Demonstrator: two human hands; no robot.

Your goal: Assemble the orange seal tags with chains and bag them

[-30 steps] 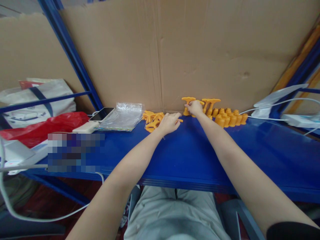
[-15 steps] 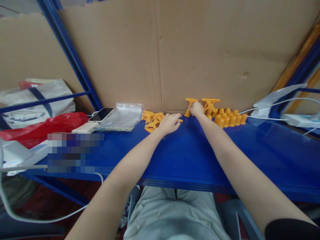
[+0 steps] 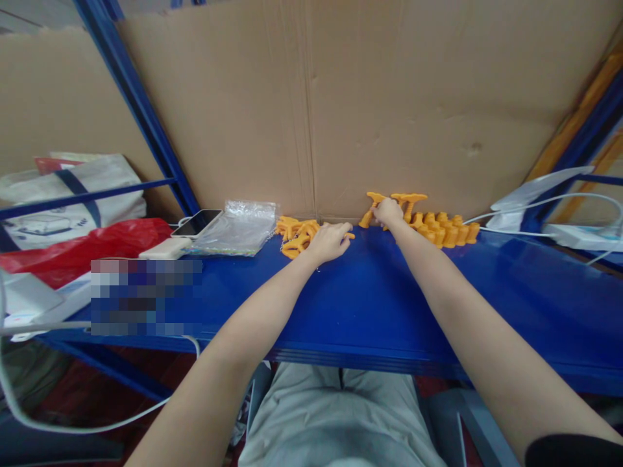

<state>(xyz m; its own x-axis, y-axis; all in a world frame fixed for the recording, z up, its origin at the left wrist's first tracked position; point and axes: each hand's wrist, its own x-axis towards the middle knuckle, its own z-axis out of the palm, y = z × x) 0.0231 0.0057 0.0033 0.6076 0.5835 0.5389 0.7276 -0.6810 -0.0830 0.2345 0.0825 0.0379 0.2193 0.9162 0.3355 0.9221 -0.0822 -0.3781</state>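
1. Blue shelf (image 3: 370,305) is serving as the bench, with cardboard (image 3: 389,104) standing behind it.
2. Right hand (image 3: 388,212) is resting at the back edge, fingers curled around a tilted orange T-piece (image 3: 370,206); a second T-piece (image 3: 409,201) is standing upright just beside it.
3. Left hand (image 3: 329,240) is lying knuckles-up against the loose pile (image 3: 294,233) of orange parts, fingers bent in; whether it is holding one cannot be told.
4. Orange caps (image 3: 445,230) are sitting in a tight cluster just right of the right hand.
5. Judged step: the T-piece is being set among, or lifted from, the standing ones; either way, the next move calls for a steady grip near the stem.
6. Bag (image 3: 238,227), phone (image 3: 197,222) and white cables (image 3: 535,204) are lying well apart from both hands.
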